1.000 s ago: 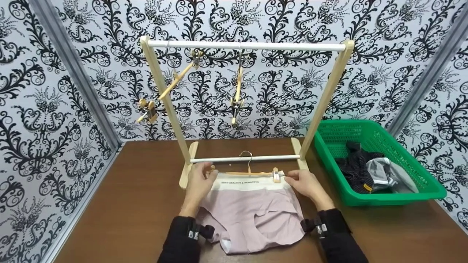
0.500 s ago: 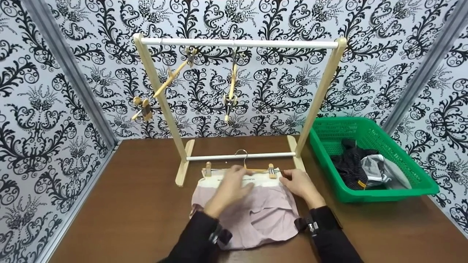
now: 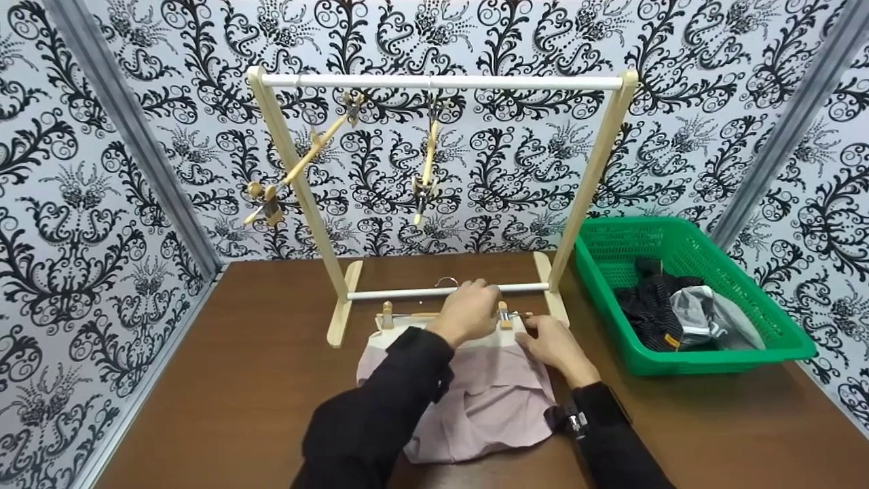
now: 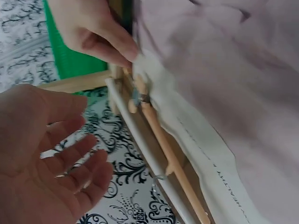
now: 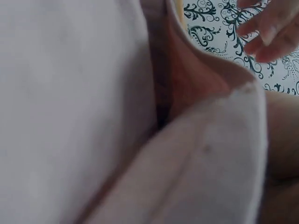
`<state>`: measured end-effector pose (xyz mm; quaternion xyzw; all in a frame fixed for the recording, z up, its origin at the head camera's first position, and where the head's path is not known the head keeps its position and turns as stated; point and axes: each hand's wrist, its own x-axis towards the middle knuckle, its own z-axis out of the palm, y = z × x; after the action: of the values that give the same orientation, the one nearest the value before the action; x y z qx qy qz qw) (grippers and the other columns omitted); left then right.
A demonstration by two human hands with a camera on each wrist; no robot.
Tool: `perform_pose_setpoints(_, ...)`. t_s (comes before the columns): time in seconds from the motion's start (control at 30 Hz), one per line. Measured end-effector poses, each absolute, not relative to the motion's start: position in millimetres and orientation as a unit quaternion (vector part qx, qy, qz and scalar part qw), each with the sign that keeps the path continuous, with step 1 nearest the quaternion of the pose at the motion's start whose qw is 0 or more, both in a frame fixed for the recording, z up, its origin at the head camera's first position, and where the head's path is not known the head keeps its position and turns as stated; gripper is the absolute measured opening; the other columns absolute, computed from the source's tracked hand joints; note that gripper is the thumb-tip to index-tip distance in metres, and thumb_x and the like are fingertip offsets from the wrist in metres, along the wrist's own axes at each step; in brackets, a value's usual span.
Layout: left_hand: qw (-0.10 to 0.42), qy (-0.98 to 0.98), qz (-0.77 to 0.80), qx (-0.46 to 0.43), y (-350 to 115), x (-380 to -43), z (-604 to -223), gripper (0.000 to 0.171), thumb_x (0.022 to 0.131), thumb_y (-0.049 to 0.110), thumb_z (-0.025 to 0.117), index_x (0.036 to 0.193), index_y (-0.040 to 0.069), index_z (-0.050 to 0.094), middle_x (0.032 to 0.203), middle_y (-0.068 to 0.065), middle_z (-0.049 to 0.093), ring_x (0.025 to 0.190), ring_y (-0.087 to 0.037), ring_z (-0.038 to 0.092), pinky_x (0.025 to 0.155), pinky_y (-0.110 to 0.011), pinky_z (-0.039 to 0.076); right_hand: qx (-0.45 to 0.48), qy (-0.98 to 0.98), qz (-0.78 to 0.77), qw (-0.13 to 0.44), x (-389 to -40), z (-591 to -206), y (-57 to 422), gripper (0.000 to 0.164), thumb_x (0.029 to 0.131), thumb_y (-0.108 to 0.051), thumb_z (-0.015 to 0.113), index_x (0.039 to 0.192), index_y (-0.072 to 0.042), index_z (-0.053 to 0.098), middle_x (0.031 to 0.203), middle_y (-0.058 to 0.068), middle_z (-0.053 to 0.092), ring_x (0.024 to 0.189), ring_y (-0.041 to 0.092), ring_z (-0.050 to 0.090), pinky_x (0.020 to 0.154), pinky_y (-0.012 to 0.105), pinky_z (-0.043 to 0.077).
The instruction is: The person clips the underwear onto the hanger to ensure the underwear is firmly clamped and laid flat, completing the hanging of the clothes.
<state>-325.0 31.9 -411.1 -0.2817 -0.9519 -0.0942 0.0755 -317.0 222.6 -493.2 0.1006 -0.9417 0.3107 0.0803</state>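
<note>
We hold our left hand (image 3: 468, 312), fingers loosely spread, above the clip hanger (image 4: 161, 134), apart from it. Our right hand (image 3: 555, 346) pinches the corner of the cream waistband (image 4: 205, 154); the pink briefs (image 3: 499, 401) lie on the table (image 3: 237, 380), left of that hand and below the other.

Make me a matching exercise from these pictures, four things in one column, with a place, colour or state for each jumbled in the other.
Column one:
1. basket
2. garment
3. left hand
4. right hand

Column two:
A. open, holding nothing
B. pink with a cream waistband
C. at a top corner of the garment
D. green, with dark and grey clothes inside

Right pairs: 1-D, 2-B, 3-A, 4-C.
</note>
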Motion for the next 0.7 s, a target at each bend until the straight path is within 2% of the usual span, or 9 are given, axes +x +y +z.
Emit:
perform_pose_setpoints(0.13,0.069,-0.956,-0.072,-0.276,40.2,-331.4,-418.2,0.019,0.086,0.016,0.070,0.103,0.010,0.071,0.111,-0.010,0.068,0.103,-0.028,0.063,0.089,-0.039,0.053,0.109,-0.941,0.309,0.083,-317.8,-493.0,223.4,0.008,0.088,-0.008,0.071,0.084,-0.002,0.069,0.089,0.014,0.067,0.084,0.032,0.062,0.080,0.052,0.050)
perform_pose_setpoints(0.27,0.053,-0.964,-0.067,-0.253,46.8,-335.3,-425.1,0.018,0.087,0.022,0.072,0.101,0.010,0.071,0.112,-0.009,0.069,0.105,-0.029,0.064,0.088,-0.042,0.054,0.120,-0.938,0.313,0.089,-318.2,-492.1,223.6,0.005,0.086,-0.004,0.070,0.082,-0.002,0.068,0.088,0.013,0.067,0.082,0.031,0.061,0.079,0.051,0.050)
perform_pose_setpoints(0.33,0.054,-0.965,-0.077,-0.244,50.4,-338.1,-429.2,0.017,0.087,0.024,0.073,0.098,0.010,0.071,0.110,-0.009,0.070,0.104,-0.029,0.066,0.086,-0.043,0.055,0.129,-0.937,0.314,0.086,-318.4,-492.5,223.3,0.004,0.086,-0.002,0.069,0.087,0.001,0.070,0.094,0.017,0.068,0.087,0.034,0.063,0.082,0.052,0.050)
perform_pose_setpoints(0.43,0.068,-0.964,-0.087,-0.240,56.6,-342.8,-436.4,0.014,0.087,0.021,0.072,0.095,0.010,0.070,0.106,-0.008,0.070,0.100,-0.029,0.067,0.084,-0.042,0.055,0.146,-0.938,0.302,0.084,-318.3,-494.0,222.9,0.019,0.085,-0.001,0.070,0.102,0.008,0.071,0.109,0.024,0.069,0.102,0.042,0.064,0.092,0.055,0.049)
perform_pose_setpoints(0.53,0.077,-0.964,-0.088,-0.240,62.0,-344.6,-441.9,0.012,0.087,0.016,0.068,0.095,0.008,0.070,0.104,-0.009,0.071,0.097,-0.029,0.068,0.082,-0.041,0.056,0.155,-0.941,0.289,0.085,-317.4,-494.9,223.2,0.029,0.084,0.001,0.072,0.111,0.011,0.069,0.117,0.029,0.066,0.111,0.046,0.062,0.098,0.056,0.047)
perform_pose_setpoints(0.7,0.031,-0.969,-0.095,-0.225,68.0,-342.0,-448.4,0.018,0.091,0.016,0.066,0.104,0.006,0.072,0.109,-0.010,0.071,0.102,-0.029,0.068,0.086,-0.040,0.056,0.170,-0.941,0.282,0.084,-314.3,-494.1,225.6,0.034,0.081,0.005,0.073,0.114,0.012,0.068,0.119,0.031,0.065,0.115,0.048,0.060,0.101,0.057,0.045)
